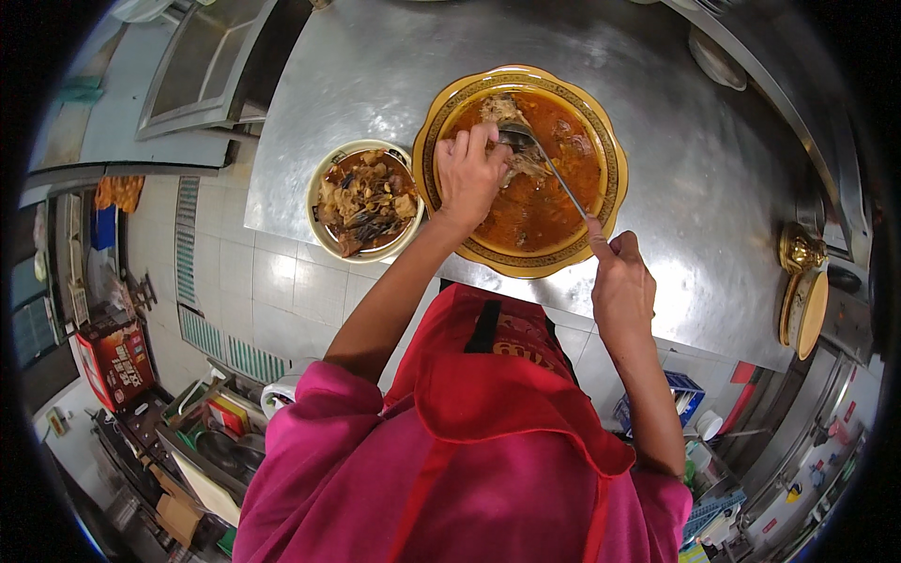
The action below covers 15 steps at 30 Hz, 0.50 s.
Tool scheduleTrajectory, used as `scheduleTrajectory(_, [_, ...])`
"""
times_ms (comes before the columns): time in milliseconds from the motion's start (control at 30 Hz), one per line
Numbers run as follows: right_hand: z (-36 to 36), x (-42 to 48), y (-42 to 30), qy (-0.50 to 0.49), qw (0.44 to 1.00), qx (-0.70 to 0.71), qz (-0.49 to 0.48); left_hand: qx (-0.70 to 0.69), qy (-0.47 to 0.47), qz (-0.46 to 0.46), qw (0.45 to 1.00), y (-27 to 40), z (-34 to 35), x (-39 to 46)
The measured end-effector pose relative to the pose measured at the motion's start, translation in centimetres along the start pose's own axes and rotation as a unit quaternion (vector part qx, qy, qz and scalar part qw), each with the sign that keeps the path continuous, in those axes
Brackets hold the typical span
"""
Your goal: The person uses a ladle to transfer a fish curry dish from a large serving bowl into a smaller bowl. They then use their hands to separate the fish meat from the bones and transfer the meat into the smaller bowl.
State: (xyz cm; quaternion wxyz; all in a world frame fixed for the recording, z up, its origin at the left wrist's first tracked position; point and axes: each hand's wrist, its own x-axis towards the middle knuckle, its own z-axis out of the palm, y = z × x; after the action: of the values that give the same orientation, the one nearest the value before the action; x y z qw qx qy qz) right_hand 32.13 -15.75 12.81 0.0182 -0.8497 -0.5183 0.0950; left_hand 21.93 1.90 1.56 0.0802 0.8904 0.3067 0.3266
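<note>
A large yellow scalloped bowl [614, 151] with a patterned rim holds reddish-brown broth. My right hand [624, 281] grips the thin metal handle of a ladle [559, 179] at the bowl's near right edge. The dark ladle head lies over the broth, against a pale, shredded-looking piece of cooked meat or fish [501, 108]. My left hand [470, 172] reaches over the bowl's left side, its curled fingers at the ladle head. Whether those fingertips pinch the ladle or the food is hidden. A smaller cream bowl [314, 224] of stewed food chunks in sauce stands just left.
Both bowls sit near the front edge of a stainless steel table [338, 70]. Gold-coloured metalware [801, 248] and a round lid-like piece [814, 314] are at its right end. A blue crate [679, 390] is below on the right; a red box [120, 362] stands far left.
</note>
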Motion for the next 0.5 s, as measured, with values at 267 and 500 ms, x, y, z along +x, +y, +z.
scheduleTrajectory(267, [0.6,0.2,0.2,0.019,1.000,0.002,-0.010,0.014,-0.002,0.011,1.000,0.3,0.4,-1.7])
scheduleTrajectory(500, [0.5,0.3,1.2,0.006,1.000,0.023,0.006,0.029,-0.009,0.004,1.000,0.8,0.0,-2.7])
